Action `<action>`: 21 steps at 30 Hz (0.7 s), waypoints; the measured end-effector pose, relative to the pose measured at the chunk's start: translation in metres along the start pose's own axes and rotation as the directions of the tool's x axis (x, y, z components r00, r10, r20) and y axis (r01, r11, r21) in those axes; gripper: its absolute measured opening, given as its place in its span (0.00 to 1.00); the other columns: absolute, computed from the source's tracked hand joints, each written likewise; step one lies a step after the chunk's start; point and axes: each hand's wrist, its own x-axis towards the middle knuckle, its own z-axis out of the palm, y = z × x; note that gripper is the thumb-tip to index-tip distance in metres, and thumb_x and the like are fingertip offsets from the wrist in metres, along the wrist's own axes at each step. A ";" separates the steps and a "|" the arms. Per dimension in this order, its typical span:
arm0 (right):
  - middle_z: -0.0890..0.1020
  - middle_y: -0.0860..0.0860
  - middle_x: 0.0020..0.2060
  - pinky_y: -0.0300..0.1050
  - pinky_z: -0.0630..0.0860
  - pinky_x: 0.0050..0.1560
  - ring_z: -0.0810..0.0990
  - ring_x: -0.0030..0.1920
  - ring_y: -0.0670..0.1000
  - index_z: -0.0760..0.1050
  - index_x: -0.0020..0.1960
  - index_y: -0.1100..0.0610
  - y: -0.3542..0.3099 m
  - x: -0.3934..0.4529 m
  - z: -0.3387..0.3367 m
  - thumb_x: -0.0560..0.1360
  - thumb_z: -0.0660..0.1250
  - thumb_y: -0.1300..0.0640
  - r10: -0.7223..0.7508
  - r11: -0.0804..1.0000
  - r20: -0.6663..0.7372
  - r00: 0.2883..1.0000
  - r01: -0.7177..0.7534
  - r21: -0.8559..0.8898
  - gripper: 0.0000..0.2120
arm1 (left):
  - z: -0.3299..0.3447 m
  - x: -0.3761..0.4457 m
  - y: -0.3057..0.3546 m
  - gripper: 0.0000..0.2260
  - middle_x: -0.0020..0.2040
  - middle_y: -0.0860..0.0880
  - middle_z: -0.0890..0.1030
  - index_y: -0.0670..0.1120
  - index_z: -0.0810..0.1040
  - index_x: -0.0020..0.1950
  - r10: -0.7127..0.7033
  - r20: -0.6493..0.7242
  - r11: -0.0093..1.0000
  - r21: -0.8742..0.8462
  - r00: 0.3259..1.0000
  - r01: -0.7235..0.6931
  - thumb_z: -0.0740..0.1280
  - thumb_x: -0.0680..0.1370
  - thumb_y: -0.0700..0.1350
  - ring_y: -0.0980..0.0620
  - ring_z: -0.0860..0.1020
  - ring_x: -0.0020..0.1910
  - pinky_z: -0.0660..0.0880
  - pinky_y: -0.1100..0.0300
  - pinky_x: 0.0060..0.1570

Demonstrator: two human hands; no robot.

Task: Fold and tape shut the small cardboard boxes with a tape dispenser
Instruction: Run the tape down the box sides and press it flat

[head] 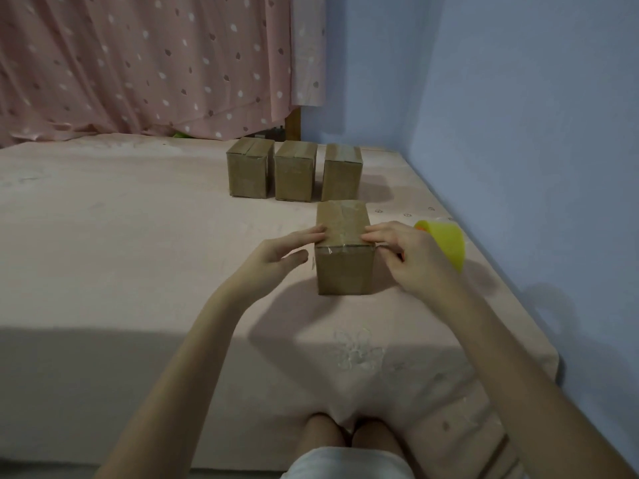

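Both hands [276, 257] [411, 257] press the closed, taped box [344, 250]; contents hidden.

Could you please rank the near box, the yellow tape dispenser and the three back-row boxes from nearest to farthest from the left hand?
From the left hand:
1. Near box, touched by its fingers.
2. Yellow tape dispenser, right, beyond that box.
3. Back-row boxes, farther back; too close to rank among themselves.

A near cardboard box [344, 248] sits on the pink sheet [121, 236], clear tape across its top; the left hand [276, 252] touches its left edge; the right hand [409, 254] presses its right edge, a yellow tape dispenser [446, 242] just beyond; three closed boxes [295, 174] stand farther off.
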 end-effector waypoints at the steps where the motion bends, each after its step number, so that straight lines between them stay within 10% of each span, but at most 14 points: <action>1: 0.81 0.52 0.55 0.38 0.72 0.58 0.79 0.55 0.49 0.82 0.55 0.58 0.000 0.000 0.000 0.72 0.64 0.71 0.006 1.000 0.008 1.000 -0.006 0.013 0.16 | -0.001 0.000 -0.004 0.19 0.67 0.57 0.74 0.52 0.76 0.63 0.039 0.002 0.999 0.023 0.999 -0.040 0.60 0.80 0.31 0.62 0.69 0.68 0.69 0.64 0.64; 5: 0.79 0.47 0.55 0.25 0.70 0.46 0.76 0.54 0.40 0.81 0.56 0.56 0.000 -0.002 -0.004 0.73 0.66 0.70 0.073 0.987 0.049 0.996 -0.080 0.139 0.15 | 0.004 0.004 -0.011 0.17 0.65 0.54 0.75 0.50 0.75 0.63 0.125 -0.043 0.992 0.014 0.991 -0.124 0.65 0.77 0.34 0.60 0.71 0.67 0.74 0.65 0.57; 21: 0.79 0.47 0.53 0.29 0.75 0.46 0.78 0.47 0.37 0.80 0.55 0.54 -0.002 -0.011 0.015 0.71 0.72 0.64 0.156 0.959 -0.125 0.980 -0.119 0.259 0.13 | 0.033 0.004 -0.017 0.13 0.59 0.53 0.79 0.47 0.80 0.57 0.190 -0.310 0.981 0.022 0.932 -0.192 0.69 0.75 0.35 0.60 0.77 0.60 0.78 0.64 0.51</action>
